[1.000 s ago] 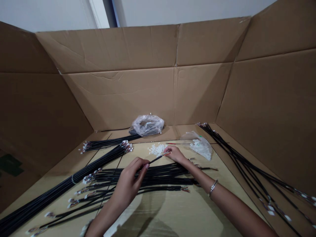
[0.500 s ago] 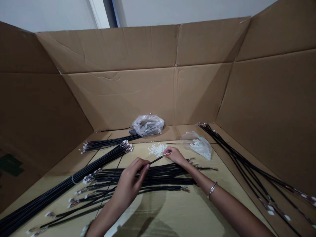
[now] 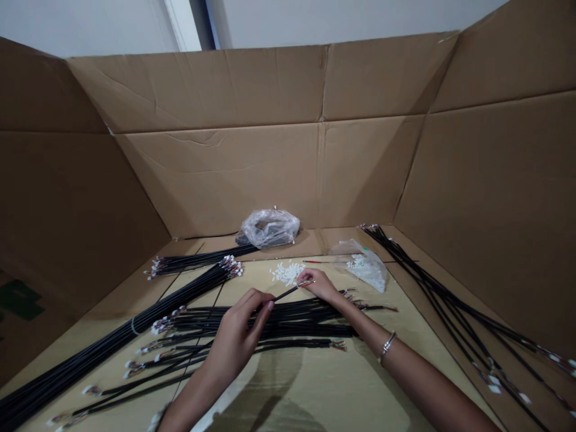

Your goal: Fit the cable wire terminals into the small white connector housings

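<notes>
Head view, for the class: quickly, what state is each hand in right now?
Left hand: closed, holding a black cable.
Right hand: closed, pinching that cable's wired end.

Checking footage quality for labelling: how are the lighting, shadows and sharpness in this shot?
Head view: the wide lens splays the cardboard walls; soft, even light, no harsh glare; a broad shadow lies on the cardboard below the left hand; the black cables look fairly sharp, their tiny connector ends soft.

Cardboard base (image 3: 342, 384) — black cable harnesses (image 3: 297, 327) atop.
</notes>
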Available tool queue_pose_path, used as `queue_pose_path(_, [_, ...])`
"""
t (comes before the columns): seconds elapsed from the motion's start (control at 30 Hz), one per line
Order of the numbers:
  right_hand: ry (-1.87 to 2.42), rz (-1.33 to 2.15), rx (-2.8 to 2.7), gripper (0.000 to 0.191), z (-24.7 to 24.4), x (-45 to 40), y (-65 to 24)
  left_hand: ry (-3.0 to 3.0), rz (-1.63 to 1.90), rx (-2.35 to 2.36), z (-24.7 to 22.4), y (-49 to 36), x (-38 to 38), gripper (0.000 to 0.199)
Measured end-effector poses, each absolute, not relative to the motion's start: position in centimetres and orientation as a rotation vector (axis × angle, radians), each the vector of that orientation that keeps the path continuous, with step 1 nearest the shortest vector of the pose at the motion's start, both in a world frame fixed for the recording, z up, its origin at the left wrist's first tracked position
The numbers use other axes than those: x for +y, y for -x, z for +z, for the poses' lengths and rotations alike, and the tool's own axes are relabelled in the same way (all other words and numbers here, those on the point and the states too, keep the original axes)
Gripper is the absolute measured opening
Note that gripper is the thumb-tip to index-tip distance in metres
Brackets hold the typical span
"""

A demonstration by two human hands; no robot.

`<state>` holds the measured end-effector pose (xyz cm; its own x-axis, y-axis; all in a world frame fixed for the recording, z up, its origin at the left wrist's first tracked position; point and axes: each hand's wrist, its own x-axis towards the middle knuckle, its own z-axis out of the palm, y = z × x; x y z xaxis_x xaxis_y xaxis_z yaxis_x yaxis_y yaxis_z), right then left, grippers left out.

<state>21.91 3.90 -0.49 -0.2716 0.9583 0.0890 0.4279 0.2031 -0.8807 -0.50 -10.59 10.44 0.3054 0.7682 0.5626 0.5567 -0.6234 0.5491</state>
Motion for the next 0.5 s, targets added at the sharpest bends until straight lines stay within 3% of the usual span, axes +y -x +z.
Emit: queue_pose_path(0.5, [1.296,1.033,-1.805,0.032,-0.52,3.82,-21.85,-2.297,1.170,1.227,10.54,0.56,-10.71,0.034])
